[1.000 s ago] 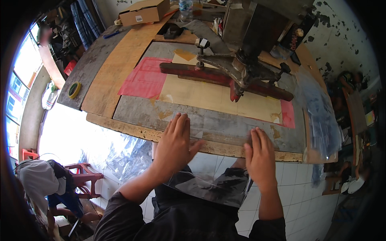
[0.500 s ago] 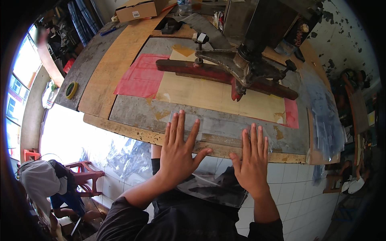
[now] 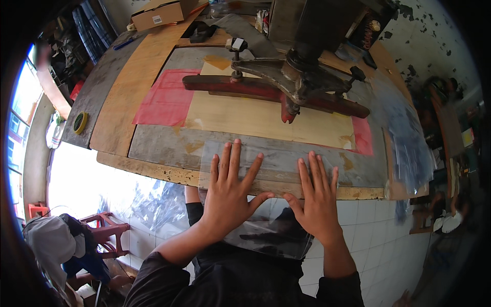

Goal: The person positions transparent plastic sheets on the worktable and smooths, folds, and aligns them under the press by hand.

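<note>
A clear plastic sheet (image 3: 205, 157) lies across the front edge of the press table, and clear film also hangs over my lap. My left hand (image 3: 228, 197) rests flat on the sheet with its fingers spread, pointing away from me. Beside it, my right hand (image 3: 315, 200) is also laid flat, fingers stretched out. The two thumbs almost meet over the table's edge. Neither hand grips anything. Beyond my fingertips is a cream-coloured panel (image 3: 240, 113) with red film (image 3: 162, 100) at its left end. Above the panel stands a press head with a red bar (image 3: 232, 86).
A yellow tape roll (image 3: 80, 123) lies on the left tabletop. A cardboard box (image 3: 161, 15) stands at the back left. Clear plastic sheets (image 3: 406, 146) hang at the right edge. Someone sits at the lower left near a red stool (image 3: 106, 233). More plastic (image 3: 158, 202) lies on the floor.
My hands have come closer together, their thumbs nearly touching. My left hand has slid slightly right over the sheet. The whole view has shifted a little, so the table appears farther left.
</note>
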`<state>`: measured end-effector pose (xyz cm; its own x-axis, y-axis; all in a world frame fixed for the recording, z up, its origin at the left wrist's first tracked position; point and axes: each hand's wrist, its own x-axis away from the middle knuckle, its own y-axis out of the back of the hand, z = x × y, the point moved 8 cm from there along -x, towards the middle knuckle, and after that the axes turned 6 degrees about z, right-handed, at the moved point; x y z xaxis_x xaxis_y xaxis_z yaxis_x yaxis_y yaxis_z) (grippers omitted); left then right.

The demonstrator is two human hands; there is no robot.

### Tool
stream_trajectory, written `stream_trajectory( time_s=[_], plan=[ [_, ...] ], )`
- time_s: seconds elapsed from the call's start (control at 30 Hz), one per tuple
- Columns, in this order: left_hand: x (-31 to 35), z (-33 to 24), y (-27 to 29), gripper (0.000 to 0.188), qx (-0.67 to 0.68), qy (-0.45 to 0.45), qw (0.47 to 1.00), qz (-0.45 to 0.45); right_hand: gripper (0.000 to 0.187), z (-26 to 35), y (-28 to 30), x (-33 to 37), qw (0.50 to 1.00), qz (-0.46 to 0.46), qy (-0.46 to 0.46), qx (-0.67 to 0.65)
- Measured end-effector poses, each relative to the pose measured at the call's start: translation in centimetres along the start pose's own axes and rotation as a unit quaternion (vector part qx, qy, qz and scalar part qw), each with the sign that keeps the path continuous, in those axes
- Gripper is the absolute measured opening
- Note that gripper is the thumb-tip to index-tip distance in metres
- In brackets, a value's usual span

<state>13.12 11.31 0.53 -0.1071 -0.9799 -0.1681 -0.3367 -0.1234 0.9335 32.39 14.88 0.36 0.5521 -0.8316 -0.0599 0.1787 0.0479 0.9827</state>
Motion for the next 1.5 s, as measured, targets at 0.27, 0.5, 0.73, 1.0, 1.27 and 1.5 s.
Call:
stream_trajectory(
  time_s=[0.27,0.5,0.73,1.0,1.27,1.5],
  plan=[
    [0.0,-0.1,0.0,0.088,-0.006,-0.013,1.000,-0.005,0.084,-0.9,0.4,0.1,0.998,0.024,-0.010,-0.049],
    [0.0,-0.1,-0.1,0.087,-0.006,-0.014,1.000,-0.006,0.083,-1.4,0.8,0.0,0.995,0.017,-0.016,-0.094],
    [0.2,0.3,-0.6,0.088,0.008,-0.002,1.000,-0.005,0.084,-0.8,1.0,0.0,0.998,0.018,-0.034,-0.047],
    [0.0,0.1,-0.2,0.089,0.007,-0.005,1.000,-0.002,0.084,-0.7,1.2,0.1,0.999,0.021,-0.020,-0.034],
    [0.0,0.1,0.1,0.090,0.005,-0.011,1.000,-0.005,0.091,-1.0,1.1,0.3,0.997,0.049,-0.017,-0.054],
    [0.4,1.6,0.5,0.092,0.008,-0.017,1.000,0.009,0.090,-1.0,0.5,0.6,0.999,0.043,-0.012,-0.016]
  ],
)
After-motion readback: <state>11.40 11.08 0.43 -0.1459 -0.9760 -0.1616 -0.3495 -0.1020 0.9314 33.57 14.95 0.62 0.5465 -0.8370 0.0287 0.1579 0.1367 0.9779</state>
